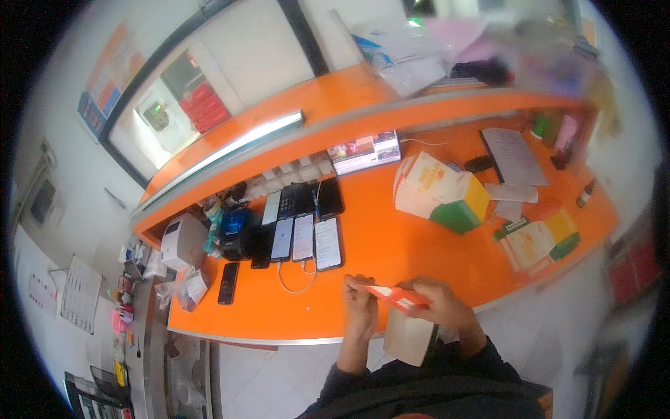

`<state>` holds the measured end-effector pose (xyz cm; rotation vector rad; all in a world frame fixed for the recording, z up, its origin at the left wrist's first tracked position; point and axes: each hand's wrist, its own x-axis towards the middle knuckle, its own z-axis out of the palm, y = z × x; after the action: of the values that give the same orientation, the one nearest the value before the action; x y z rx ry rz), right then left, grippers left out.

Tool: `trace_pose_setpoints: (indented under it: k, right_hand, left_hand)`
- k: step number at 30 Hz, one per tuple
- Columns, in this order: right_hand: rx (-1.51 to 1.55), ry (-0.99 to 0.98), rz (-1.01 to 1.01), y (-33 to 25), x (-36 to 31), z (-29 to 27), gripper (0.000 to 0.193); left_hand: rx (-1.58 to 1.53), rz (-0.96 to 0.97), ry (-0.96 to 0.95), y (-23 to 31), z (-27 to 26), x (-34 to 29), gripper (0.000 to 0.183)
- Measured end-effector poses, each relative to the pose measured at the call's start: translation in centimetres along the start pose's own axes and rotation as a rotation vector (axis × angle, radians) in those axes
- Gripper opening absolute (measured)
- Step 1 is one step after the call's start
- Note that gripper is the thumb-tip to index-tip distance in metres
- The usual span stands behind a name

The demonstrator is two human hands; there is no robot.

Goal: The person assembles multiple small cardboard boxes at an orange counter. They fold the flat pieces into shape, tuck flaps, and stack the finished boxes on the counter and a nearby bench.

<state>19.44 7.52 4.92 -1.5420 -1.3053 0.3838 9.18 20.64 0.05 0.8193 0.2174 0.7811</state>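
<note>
Just beyond the desk's near edge, I hold a folding carton (399, 298) with an orange and white printed face between both hands. The fingers of my left hand (360, 314) are closed on its left end. My right hand (443, 304) grips the right end, fingers bent over the top. Below, between my forearms, hangs a plain cream panel (407, 341); it looks like the carton's inner side, though the join is hidden by my right hand. On the desk, a stack of flat cartons (427, 183), white, orange, yellow and green, lies ahead to the right. A smaller pile of cartons (528, 246) lies nearer my right.
Several phones (303, 237) lie in rows left of centre, some with a white cable. A single dark phone (227, 283) is farther left, near a white printer (183, 241). A lit tablet (364, 152) leans at the back. Papers (514, 157) cover the far right of the orange desk (377, 230).
</note>
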Motion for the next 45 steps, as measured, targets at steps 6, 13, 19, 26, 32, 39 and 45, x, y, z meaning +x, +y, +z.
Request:
trace_pose_setpoints:
  k: [6, 13, 19, 26, 32, 39, 45]
  right_hand:
    - [0.970, -0.017, 0.052, 6.0, -2.6, 0.7, 0.087]
    - [-0.100, 0.045, -0.088, 5.1, -2.6, -2.8, 0.047]
    - [-0.947, 0.191, 0.119, 3.7, 0.2, -12.3, 0.048]
    - [-0.778, 0.159, 0.109, 12.4, 8.4, -16.1, 0.052]
    - [-0.814, 0.052, 0.181, 16.9, 11.5, -12.4, 0.051]
    - [-0.925, -0.069, 0.293, 15.8, 12.3, -13.0, 0.033]
    - [-0.843, 0.021, 0.181, 15.5, 12.8, -11.3, 0.031]
  left_hand:
    - [-0.351, 0.016, 0.066, 1.1, 2.8, 2.9, 0.008]
    - [-0.022, -0.227, -0.220, -0.7, 5.3, 5.4, 0.033]
    - [0.226, -0.215, -0.666, -0.9, 12.6, 11.0, 0.052]
    - [0.914, 0.124, -0.243, -8.9, 10.8, 26.4, 0.036]
    - [1.603, -0.037, -0.293, -12.1, 5.0, 29.6, 0.040]
    - [2.221, 0.531, -0.186, -15.0, 7.6, 26.5, 0.050]
    - [2.080, 0.214, -0.389, -18.7, 0.0, 27.8, 0.059]
